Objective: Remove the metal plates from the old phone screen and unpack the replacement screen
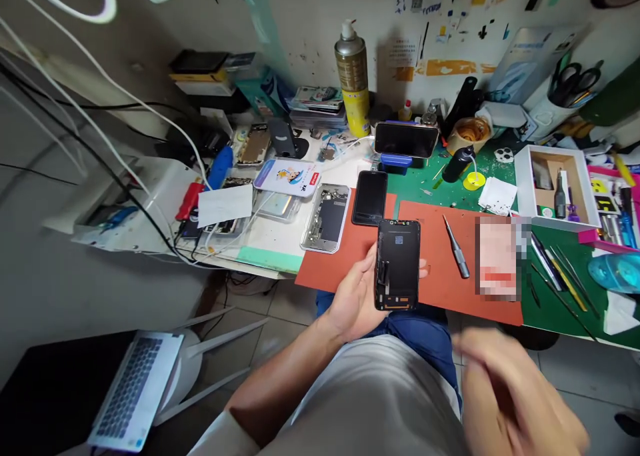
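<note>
My left hand point(353, 303) is closed around a phone screen assembly point(400, 266), its black inner side facing up with a flex cable showing. It is held just over the front edge of the orange mat point(330, 269). At the lower right, my right hand point(520, 396) is raised away from the bench with its fingers curled. Motion blurs its fingertips, and anything between them cannot be made out. On the mat lie a grey screwdriver point(457, 248) and a black phone point(370, 197). An opened phone housing point(327, 217) rests partly on the mat's left side.
A phone on a blue stand point(405, 140) and a spray can point(353, 76) stand at the back. Tweezers point(573, 276) and a white box point(555, 183) of tools are at the right. White cables point(107, 136) hang at the left; a laptop point(135, 383) sits low left.
</note>
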